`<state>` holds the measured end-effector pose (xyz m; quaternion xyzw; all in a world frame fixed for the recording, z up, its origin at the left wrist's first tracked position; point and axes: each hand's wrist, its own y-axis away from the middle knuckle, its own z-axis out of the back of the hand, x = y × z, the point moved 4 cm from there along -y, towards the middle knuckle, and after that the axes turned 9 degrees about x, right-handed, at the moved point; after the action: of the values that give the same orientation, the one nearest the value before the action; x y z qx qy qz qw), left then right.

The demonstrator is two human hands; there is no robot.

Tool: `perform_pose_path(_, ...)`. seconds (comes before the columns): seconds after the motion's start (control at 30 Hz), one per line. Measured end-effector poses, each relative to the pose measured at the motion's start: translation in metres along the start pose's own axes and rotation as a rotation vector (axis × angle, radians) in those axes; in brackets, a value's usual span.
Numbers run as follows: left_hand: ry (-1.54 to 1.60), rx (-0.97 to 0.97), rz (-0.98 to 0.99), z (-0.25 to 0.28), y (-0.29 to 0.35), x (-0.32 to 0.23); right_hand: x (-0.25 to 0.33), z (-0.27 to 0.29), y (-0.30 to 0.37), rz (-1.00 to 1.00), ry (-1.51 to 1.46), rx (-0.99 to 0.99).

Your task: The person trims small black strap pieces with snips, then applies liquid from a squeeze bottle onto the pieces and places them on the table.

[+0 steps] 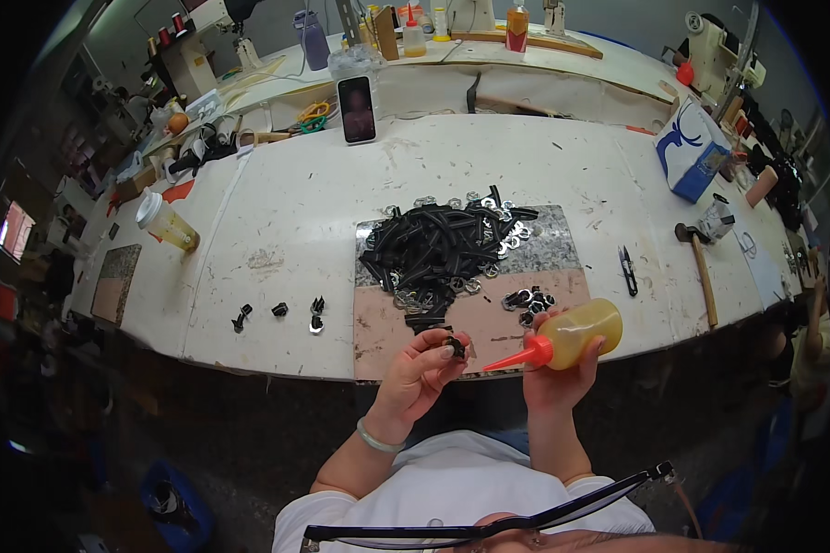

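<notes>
Between the thumb and fingers of my left hand point(421, 373) is a small black strap piece point(455, 347), pinched near the table's front edge. My right hand point(560, 378) grips a glue bottle point(581, 334) with yellowish contents, tipped on its side. Its red nozzle point(518, 355) points left toward the strap piece, apart from it. Beyond my hands, a heap of black strips point(433, 244) mixed with silver metal rings lies on a stone-like board point(383, 323). A cluster of black-and-silver pieces point(529, 302) sits on the board's right part.
Several small black pieces point(316, 315) lie left of the board. Thread snips point(628, 271) and a hammer point(701, 272) are to the right, near a blue-and-white bag point(693, 152). A lidded cup point(168, 223) stands at left; a phone point(357, 111) leans upright at the back.
</notes>
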<state>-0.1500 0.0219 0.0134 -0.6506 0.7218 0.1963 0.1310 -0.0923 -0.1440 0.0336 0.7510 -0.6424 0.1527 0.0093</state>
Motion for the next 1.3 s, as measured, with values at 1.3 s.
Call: perform_pose_path(1.3, -0.358, -0.039, -0.019, -0.005, 0.019, 0.005, 0.005, -0.002, 0.007, 0.071, 0.225, 0.182)
